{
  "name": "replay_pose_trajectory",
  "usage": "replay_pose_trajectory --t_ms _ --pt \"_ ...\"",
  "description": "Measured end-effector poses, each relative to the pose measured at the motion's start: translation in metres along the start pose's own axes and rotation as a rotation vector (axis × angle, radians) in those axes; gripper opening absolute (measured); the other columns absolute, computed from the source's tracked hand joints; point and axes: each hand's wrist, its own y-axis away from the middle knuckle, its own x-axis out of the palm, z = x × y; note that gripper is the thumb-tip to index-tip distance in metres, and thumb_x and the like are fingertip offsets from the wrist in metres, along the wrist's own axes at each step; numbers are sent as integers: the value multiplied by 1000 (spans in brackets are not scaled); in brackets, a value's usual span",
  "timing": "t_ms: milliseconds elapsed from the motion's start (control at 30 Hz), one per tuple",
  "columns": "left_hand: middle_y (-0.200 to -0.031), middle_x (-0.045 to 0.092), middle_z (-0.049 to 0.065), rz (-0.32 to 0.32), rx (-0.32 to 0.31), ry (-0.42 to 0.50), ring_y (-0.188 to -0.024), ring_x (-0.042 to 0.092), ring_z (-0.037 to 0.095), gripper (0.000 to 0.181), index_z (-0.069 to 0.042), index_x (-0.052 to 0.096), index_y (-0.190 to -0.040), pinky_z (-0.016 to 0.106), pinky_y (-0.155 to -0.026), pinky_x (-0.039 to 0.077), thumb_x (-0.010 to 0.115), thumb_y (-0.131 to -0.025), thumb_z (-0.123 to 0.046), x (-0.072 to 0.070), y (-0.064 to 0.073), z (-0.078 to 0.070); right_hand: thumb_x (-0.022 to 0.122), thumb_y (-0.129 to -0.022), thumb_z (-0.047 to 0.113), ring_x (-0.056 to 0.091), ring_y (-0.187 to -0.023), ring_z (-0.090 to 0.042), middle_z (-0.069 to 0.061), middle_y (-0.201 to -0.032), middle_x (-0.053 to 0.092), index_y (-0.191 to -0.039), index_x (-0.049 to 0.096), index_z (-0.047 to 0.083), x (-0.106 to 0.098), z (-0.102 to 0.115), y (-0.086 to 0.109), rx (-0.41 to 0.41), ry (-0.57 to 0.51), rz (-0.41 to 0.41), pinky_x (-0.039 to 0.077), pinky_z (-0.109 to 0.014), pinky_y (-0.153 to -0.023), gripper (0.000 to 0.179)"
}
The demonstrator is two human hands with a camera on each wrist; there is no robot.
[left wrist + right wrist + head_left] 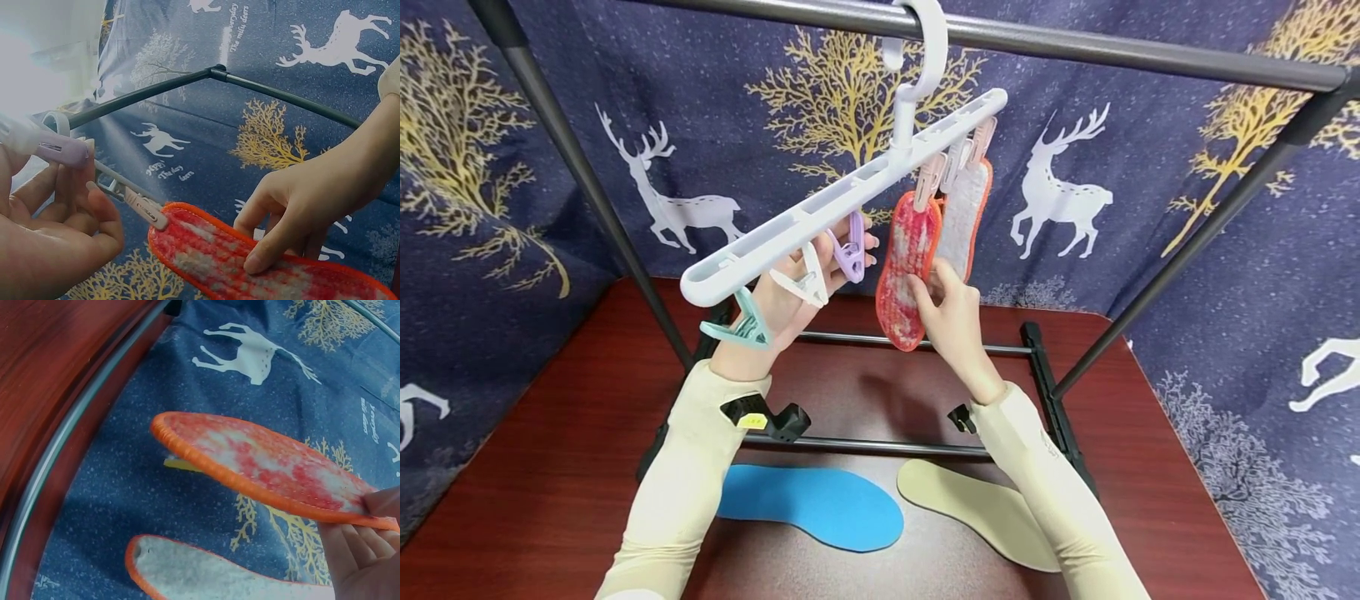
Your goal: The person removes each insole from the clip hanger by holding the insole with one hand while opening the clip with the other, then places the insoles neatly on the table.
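Note:
A red and white patterned insole (904, 292) with orange edging hangs from a pink clip (929, 179) on a white clip hanger (820, 212). My right hand (953, 321) pinches its side, thumb in front and fingers behind. Behind the hanger, my left hand (778, 312) is up among the clips, its fingers loosely bent about the purple clip (852, 250); whether they pinch it is unclear. In the left wrist view, a fingertip is at the end of the purple clip (62, 150). A second insole (187, 569), pale side showing, hangs beyond the red one.
The hanger hooks over a black rail (1075, 58) of a rack standing on the red-brown table (527, 433). White (808, 279) and green (745, 325) clips hang near my left wrist. A blue insole (820, 504) and a beige insole (977, 508) lie in front. Behind hangs a deer-patterned cloth (700, 100).

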Motion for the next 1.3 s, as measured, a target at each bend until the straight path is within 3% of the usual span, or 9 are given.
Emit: replay_pose_trajectory --t_ms 167,333,467,667,967,1300 --pt "-105 64 -1 28 -3 18 -96 62 14 48 -23 64 -110 27 -86 51 76 -72 -49 0 0 0 62 -95 17 73 -74 -21 -16 -95 74 -110 63 5 -2 -1 2 3 7 -20 55 -33 -60 19" --pt "-104 65 -2 28 -21 32 -97 62 13 51 -22 63 -112 27 -90 49 76 -72 -51 -1 0 2 61 -95 13 74 -78 -24 -18 -99 73 -120 63 8 -4 -3 6 -12 -15 -51 58 -36 -62 26" --pt "-101 67 -1 6 -21 49 -96 62 14 56 -14 63 -114 27 -89 49 77 -73 -50 -3 0 3 60 -94 10 73 -69 -22 -17 -96 74 -120 64 9 -6 -4 8 -50 -17 -77 52 -26 -53 26" --pt "-100 69 4 -4 9 107 -94 64 18 56 -7 65 -113 29 -90 50 77 -74 -44 -4 1 3 61 -94 9 70 -60 -19 -15 -90 74 -117 68 8 -9 -5 10 -86 0 -104 39 -12 -49 24" --pt "-103 66 8 6 27 114 -97 60 20 68 2 57 -124 28 -93 48 74 -77 -44 -8 2 0 62 -94 8 72 -66 -21 -17 -94 74 -118 69 8 -12 -9 12 -101 11 -125 43 -13 -52 25" --pt "-101 66 7 4 19 121 -95 60 19 61 -3 62 -119 28 -93 48 75 -76 -44 -8 1 0 61 -94 10 73 -64 -21 -15 -90 74 -116 66 5 -12 -12 14 -103 11 -116 46 -14 -52 22"
